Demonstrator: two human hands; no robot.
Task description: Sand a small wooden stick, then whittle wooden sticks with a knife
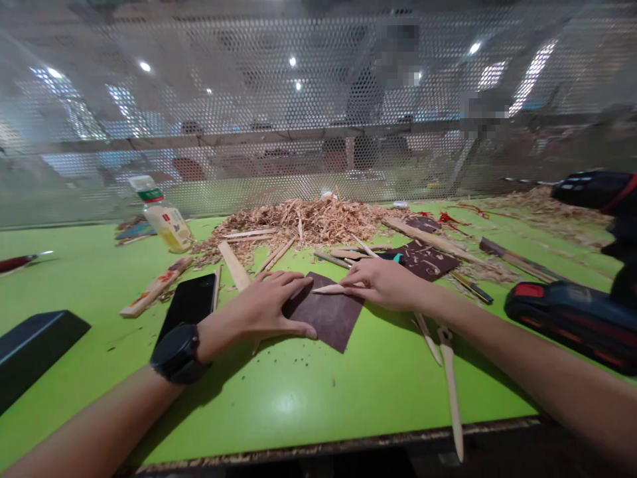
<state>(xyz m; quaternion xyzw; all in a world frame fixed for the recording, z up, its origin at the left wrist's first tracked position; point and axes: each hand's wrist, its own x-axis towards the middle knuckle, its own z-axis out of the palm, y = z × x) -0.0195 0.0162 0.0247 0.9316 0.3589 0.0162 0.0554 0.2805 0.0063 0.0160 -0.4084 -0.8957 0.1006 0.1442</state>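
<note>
Head view: a perforated screen [249, 133] stands behind a green counter [293, 418], which carries a heap of wood shavings [298, 224] near its far edge. The left hand [269, 302] rests with its grip spread, thumb and fingers apart, on a dark brown sheet [326, 318]; the right hand [385, 282] has its grip pinched together on a pointed wooden stick [328, 289], held over that sheet, tip toward the left hand.

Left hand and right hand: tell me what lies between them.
In the head view, a dark brown sheet lies between the left hand and the right hand, which holds a pointed wooden piece over it.
</note>
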